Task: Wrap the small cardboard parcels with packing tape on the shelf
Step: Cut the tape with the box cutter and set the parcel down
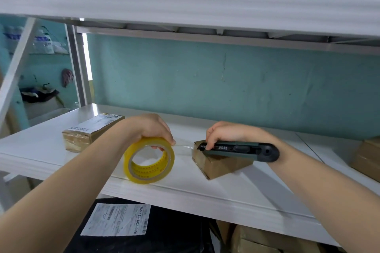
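White shelf board against a teal wall; work is at its front half.

- Small cardboard parcel sits on the shelf at about 4 o'clock from frame centre, one corner turned toward the viewer.
- Clear tape strip runs taut from the parcel's 9 o'clock top edge to the tape roll, which stands on edge just beside it at 9 o'clock.
- Left hand grips the roll from above, fingers curled over its rim.
- Right hand rests on the parcel top, fingers wrapped round the front of a dark green utility knife.
- Key relation: the knife's long axis lies 3-to-9 o'clock, nose at the strip where it leaves the parcel. Right hand is nearer. Judgement: the cut comes next.
- Second parcel, already glossy with tape, lies further out at 9 o'clock.

Writing: print on the knife and on the second parcel's label is unreadable. Label on the black bag below reads "159 159-K02-170".
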Demonstrator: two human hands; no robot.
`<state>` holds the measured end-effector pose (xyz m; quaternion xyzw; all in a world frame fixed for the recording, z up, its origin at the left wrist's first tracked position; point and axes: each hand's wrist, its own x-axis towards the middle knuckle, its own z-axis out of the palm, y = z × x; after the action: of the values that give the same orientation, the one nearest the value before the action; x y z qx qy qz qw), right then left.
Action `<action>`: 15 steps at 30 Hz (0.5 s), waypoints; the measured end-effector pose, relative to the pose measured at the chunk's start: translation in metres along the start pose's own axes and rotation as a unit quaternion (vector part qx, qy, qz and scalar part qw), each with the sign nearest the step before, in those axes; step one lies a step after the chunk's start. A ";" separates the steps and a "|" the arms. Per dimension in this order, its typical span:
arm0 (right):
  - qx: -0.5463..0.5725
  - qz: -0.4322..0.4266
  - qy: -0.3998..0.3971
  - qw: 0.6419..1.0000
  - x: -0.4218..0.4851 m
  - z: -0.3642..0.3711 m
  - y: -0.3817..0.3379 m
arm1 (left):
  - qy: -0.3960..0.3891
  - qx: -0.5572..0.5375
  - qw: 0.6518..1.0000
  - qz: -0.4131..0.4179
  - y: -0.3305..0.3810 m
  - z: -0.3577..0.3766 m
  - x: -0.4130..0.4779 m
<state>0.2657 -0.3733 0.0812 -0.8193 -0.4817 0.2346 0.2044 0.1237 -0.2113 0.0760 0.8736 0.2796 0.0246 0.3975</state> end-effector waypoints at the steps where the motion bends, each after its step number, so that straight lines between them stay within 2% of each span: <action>1: -0.003 0.001 0.019 1.000 0.000 0.003 0.000 | 0.007 0.001 1.000 0.001 0.001 -0.001 0.000; 7: 0.041 0.006 0.087 0.995 -0.002 0.013 0.011 | -0.014 0.016 1.000 -0.015 0.001 -0.002 -0.003; 15: 0.173 0.027 0.156 0.972 0.003 0.015 0.022 | -0.037 -0.017 0.999 -0.022 -0.004 -0.008 -0.001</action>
<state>0.2733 -0.3786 0.0563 -0.8108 -0.3737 0.1889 0.4089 0.1189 -0.2041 0.0783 0.8606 0.2837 -0.0122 0.4227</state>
